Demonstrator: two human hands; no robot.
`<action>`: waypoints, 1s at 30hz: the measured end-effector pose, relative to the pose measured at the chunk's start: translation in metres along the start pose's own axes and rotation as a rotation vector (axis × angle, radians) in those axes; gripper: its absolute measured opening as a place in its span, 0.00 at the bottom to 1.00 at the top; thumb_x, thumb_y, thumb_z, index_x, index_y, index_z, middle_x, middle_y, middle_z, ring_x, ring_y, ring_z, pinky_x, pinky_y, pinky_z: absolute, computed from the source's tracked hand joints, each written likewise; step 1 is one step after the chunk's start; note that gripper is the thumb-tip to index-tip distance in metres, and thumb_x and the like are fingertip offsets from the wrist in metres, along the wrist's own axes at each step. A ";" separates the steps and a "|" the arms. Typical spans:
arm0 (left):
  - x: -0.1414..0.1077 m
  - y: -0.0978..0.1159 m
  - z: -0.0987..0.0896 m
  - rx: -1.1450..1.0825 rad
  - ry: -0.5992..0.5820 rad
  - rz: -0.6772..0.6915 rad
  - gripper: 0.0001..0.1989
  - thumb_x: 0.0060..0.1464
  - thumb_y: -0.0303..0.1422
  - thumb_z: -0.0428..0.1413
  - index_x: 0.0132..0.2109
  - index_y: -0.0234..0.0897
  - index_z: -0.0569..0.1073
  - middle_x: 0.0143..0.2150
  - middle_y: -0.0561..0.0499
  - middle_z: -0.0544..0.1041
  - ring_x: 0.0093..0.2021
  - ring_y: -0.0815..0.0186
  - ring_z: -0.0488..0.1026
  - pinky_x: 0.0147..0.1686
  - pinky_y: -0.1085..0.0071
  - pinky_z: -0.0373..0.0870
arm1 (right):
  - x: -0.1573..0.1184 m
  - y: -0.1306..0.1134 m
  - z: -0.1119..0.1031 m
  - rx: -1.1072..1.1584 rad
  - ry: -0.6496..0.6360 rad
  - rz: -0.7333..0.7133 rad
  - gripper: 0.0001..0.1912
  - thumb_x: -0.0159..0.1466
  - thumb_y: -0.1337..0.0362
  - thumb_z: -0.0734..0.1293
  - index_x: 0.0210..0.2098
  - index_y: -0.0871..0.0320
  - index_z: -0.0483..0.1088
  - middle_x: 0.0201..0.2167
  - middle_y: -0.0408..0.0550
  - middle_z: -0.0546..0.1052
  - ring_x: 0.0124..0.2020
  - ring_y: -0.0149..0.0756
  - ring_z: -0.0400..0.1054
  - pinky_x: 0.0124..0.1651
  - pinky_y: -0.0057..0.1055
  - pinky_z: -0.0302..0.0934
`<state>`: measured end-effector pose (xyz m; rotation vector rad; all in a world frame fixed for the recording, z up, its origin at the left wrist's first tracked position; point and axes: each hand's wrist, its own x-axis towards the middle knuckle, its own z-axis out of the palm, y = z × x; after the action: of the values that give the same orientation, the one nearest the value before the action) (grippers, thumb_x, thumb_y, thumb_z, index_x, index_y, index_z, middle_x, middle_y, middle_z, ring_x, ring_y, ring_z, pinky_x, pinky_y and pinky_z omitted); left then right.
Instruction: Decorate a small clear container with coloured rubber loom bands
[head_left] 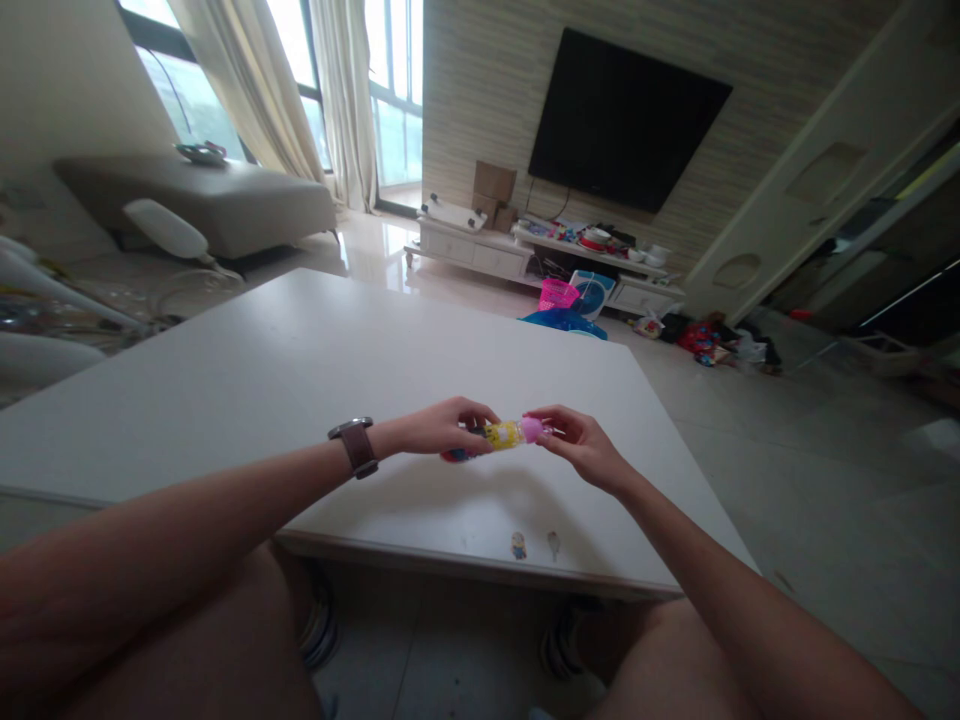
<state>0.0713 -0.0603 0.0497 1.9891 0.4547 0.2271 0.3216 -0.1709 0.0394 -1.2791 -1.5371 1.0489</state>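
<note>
A small bottle-like object [504,434] with a yellow patterned body and a pink end lies sideways between my hands, above the white table [360,350]. My left hand [450,424] is wrapped round its darker left end, with red and blue showing below the fingers. At the right, the fingers of my right hand [581,445] pinch the pink end [532,430]. A watch with a brown strap [356,446] is on my left wrist. Two small figure stickers, one coloured [518,545] and one greyish [553,544], are near the table's front edge.
Beyond the table are a pink basket [558,294], a blue object [566,321] and a low white cabinet [480,250] under a wall-mounted television [626,120]. White chairs [169,228] stand at the left. Bags and other items [701,340] lie on the floor at the right.
</note>
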 end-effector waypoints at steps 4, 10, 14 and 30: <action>-0.001 0.001 0.000 0.022 0.010 0.020 0.23 0.53 0.43 0.61 0.52 0.33 0.77 0.38 0.47 0.78 0.32 0.68 0.72 0.31 0.73 0.69 | 0.000 0.000 0.000 0.020 0.002 0.009 0.21 0.58 0.54 0.75 0.48 0.54 0.76 0.46 0.50 0.79 0.45 0.39 0.74 0.49 0.38 0.70; -0.002 -0.003 0.005 0.087 0.093 0.080 0.24 0.51 0.43 0.62 0.53 0.34 0.77 0.37 0.48 0.77 0.30 0.68 0.71 0.29 0.73 0.68 | 0.002 0.002 0.003 0.036 -0.002 0.088 0.23 0.60 0.47 0.72 0.46 0.58 0.74 0.38 0.51 0.81 0.35 0.38 0.77 0.41 0.37 0.71; -0.001 -0.002 0.006 0.191 0.144 0.204 0.21 0.50 0.39 0.64 0.51 0.35 0.78 0.40 0.47 0.78 0.37 0.65 0.72 0.38 0.71 0.69 | 0.001 0.002 0.004 -0.074 0.018 0.120 0.27 0.63 0.39 0.66 0.35 0.60 0.75 0.29 0.49 0.79 0.28 0.35 0.74 0.33 0.32 0.69; 0.000 -0.003 0.006 0.167 0.194 0.180 0.21 0.54 0.40 0.61 0.52 0.34 0.76 0.38 0.49 0.77 0.32 0.68 0.71 0.34 0.72 0.67 | -0.002 -0.007 -0.006 -0.083 0.029 0.125 0.30 0.70 0.41 0.53 0.57 0.57 0.62 0.19 0.39 0.71 0.24 0.36 0.68 0.34 0.34 0.64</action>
<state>0.0727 -0.0636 0.0441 2.1844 0.4290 0.5132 0.3255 -0.1738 0.0476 -1.4573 -1.5078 1.0498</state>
